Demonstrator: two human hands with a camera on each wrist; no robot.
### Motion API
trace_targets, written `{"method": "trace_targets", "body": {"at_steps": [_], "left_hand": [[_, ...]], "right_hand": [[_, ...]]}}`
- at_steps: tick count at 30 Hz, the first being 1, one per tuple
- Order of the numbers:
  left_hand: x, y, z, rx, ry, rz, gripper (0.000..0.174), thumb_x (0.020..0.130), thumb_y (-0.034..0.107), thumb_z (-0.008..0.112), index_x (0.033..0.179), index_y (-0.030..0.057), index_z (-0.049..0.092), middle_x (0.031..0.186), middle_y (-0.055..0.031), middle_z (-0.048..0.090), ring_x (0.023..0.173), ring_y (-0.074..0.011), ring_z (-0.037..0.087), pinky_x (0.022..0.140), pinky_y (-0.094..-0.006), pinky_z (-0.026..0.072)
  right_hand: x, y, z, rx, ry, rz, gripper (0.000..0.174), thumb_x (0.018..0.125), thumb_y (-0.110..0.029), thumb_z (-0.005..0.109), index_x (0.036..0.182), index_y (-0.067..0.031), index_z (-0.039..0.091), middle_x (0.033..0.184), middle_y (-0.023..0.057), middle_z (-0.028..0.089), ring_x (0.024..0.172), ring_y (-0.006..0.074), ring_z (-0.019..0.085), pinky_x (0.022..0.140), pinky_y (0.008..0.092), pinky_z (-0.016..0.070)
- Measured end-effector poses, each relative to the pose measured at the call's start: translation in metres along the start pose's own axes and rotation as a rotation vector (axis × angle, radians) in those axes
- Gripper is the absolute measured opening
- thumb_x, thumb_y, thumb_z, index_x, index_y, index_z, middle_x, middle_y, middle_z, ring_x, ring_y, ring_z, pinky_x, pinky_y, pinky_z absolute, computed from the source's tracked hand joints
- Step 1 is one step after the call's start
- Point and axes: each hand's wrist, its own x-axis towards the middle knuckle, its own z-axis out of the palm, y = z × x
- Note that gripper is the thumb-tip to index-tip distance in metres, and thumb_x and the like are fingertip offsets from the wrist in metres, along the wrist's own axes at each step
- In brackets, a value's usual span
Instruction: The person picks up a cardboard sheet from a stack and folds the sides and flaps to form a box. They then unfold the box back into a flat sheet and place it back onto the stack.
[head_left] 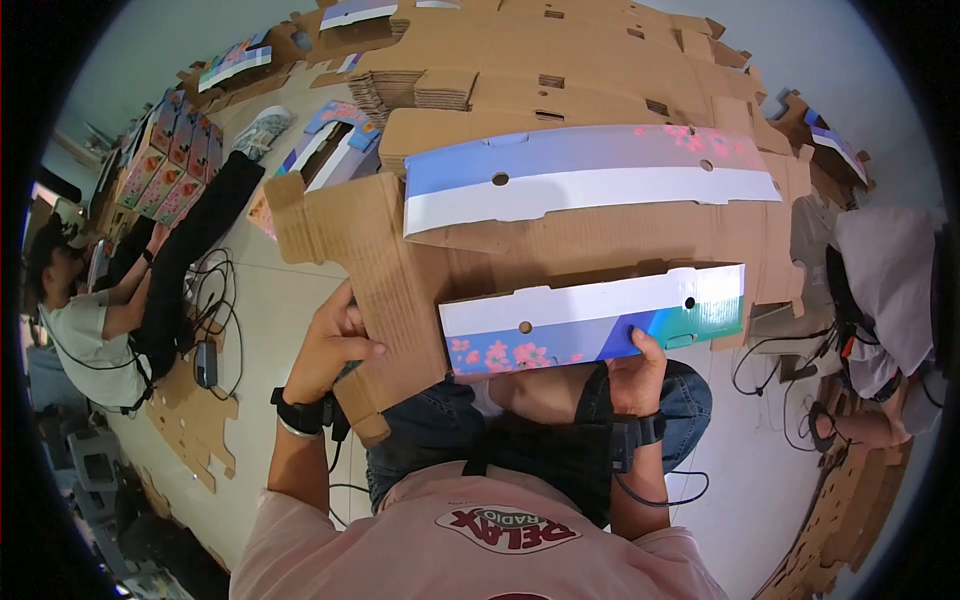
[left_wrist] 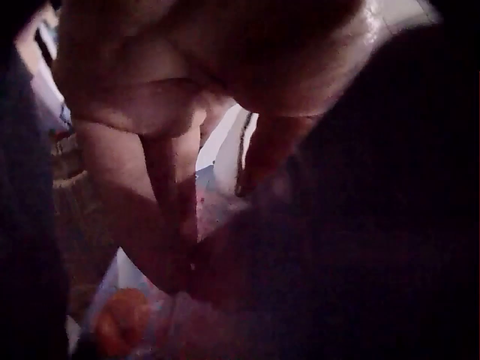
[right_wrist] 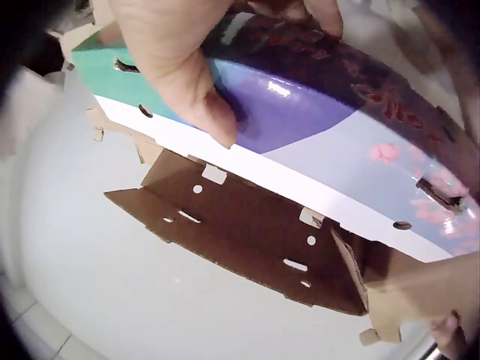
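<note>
A partly folded cardboard box with a brown inside (head_left: 600, 235) is held above the lap in the head view. Its near wall (head_left: 590, 338) is white, blue and green with pink flowers; the far wall (head_left: 590, 165) stands raised. My left hand (head_left: 335, 345) pinches the brown end flap (head_left: 385, 270), thumb on top. My right hand (head_left: 638, 375) grips the near wall, thumb on its printed face and fingers underneath. In the right wrist view the right hand (right_wrist: 180, 75) holds the printed wall (right_wrist: 300, 127). The left wrist view is dark; the left hand (left_wrist: 165, 142) shows there.
Flat cardboard sheets (head_left: 590, 60) are stacked beyond the box. Printed boxes (head_left: 170, 165) and a seated person (head_left: 90, 320) are at the left. Cables (head_left: 225, 330) lie on the floor, and another person's leg (head_left: 865, 425) shows at the right.
</note>
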Motion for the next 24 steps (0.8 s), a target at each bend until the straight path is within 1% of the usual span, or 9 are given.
{"method": "trace_targets", "body": {"at_steps": [4,6,7,11,14,15,16,19,24], "left_hand": [[-0.008,-0.017,-0.009,-0.221,-0.028,0.006,0.082,0.077,-0.004,0.062,0.151,0.0019,0.025,0.117,-0.0168,0.065,0.101,-0.0216,0.066,0.087,-0.0324,0.0520],[-0.008,-0.023,0.000,-0.257,0.033,-0.043,0.078,0.081,0.002,0.063,0.150,0.0033,0.027,0.124,-0.0173,0.062,0.111,-0.0256,0.062,0.094,-0.0394,0.0495],[-0.008,-0.033,0.002,-0.216,-0.025,-0.016,0.074,0.083,0.006,0.063,0.149,0.0037,0.030,0.132,-0.0154,0.056,0.122,-0.0258,0.055,0.103,-0.0398,0.0426],[-0.004,-0.046,0.013,-0.138,-0.017,-0.052,0.070,0.086,0.013,0.063,0.148,0.0032,0.031,0.142,-0.0098,0.047,0.130,-0.0218,0.046,0.108,-0.0347,0.0337],[0.010,-0.037,0.017,-0.232,0.001,-0.017,0.069,0.089,0.019,0.061,0.149,0.0030,0.030,0.139,-0.0086,0.049,0.128,-0.0201,0.047,0.107,-0.0341,0.0352],[0.018,-0.038,0.012,-0.137,0.021,-0.044,0.068,0.092,0.027,0.058,0.149,0.0033,0.029,0.137,-0.0076,0.049,0.127,-0.0191,0.048,0.106,-0.0341,0.0362],[0.026,-0.037,0.011,-0.136,0.019,-0.041,0.068,0.092,0.027,0.058,0.149,0.0033,0.029,0.137,-0.0076,0.049,0.127,-0.0191,0.048,0.106,-0.0341,0.0362],[0.054,-0.033,0.004,-0.191,-0.007,0.075,0.066,0.094,0.035,0.054,0.150,0.0076,0.030,0.140,-0.0052,0.048,0.128,-0.0180,0.047,0.103,-0.0338,0.0380],[0.090,-0.014,0.000,-0.192,0.029,0.179,0.064,0.096,0.035,0.052,0.150,0.0106,0.030,0.146,-0.0024,0.044,0.132,-0.0173,0.043,0.102,-0.0397,0.0390]], "right_hand": [[-0.002,-0.003,0.001,-0.002,-0.007,0.032,0.054,0.078,-0.020,0.070,0.128,-0.0077,0.051,0.121,0.0056,0.061,0.111,0.0245,0.059,0.095,0.0398,0.0487],[-0.002,-0.004,0.004,0.002,-0.015,0.037,0.055,0.079,-0.021,0.070,0.128,-0.0077,0.051,0.121,0.0057,0.061,0.111,0.0245,0.059,0.094,0.0400,0.0490],[-0.004,-0.005,0.009,0.020,-0.001,0.033,0.054,0.078,-0.019,0.071,0.126,-0.0066,0.052,0.118,0.0058,0.061,0.108,0.0238,0.060,0.092,0.0393,0.0502],[-0.007,-0.008,0.012,0.032,0.000,0.032,0.052,0.076,-0.017,0.071,0.124,-0.0055,0.053,0.116,0.0060,0.061,0.105,0.0232,0.061,0.090,0.0389,0.0512],[-0.009,-0.010,0.011,0.019,-0.012,0.037,0.052,0.076,-0.017,0.071,0.124,-0.0059,0.053,0.116,0.0060,0.061,0.106,0.0231,0.061,0.091,0.0391,0.0510],[-0.008,-0.010,0.009,0.019,-0.015,0.035,0.052,0.076,-0.017,0.071,0.124,-0.0059,0.053,0.116,0.0060,0.061,0.106,0.0231,0.061,0.091,0.0391,0.0510],[-0.007,-0.010,0.005,-0.014,-0.026,0.041,0.056,0.077,-0.020,0.071,0.128,-0.0068,0.051,0.119,0.0064,0.060,0.109,0.0241,0.059,0.092,0.0401,0.0503],[-0.010,-0.010,0.003,-0.057,-0.030,0.046,0.060,0.078,-0.022,0.071,0.131,-0.0076,0.048,0.123,0.0069,0.059,0.113,0.0250,0.058,0.094,0.0410,0.0501],[-0.013,-0.013,0.006,-0.020,-0.019,0.067,0.054,0.076,-0.017,0.072,0.125,-0.0068,0.051,0.117,0.0063,0.059,0.106,0.0231,0.060,0.090,0.0388,0.0515]]}}
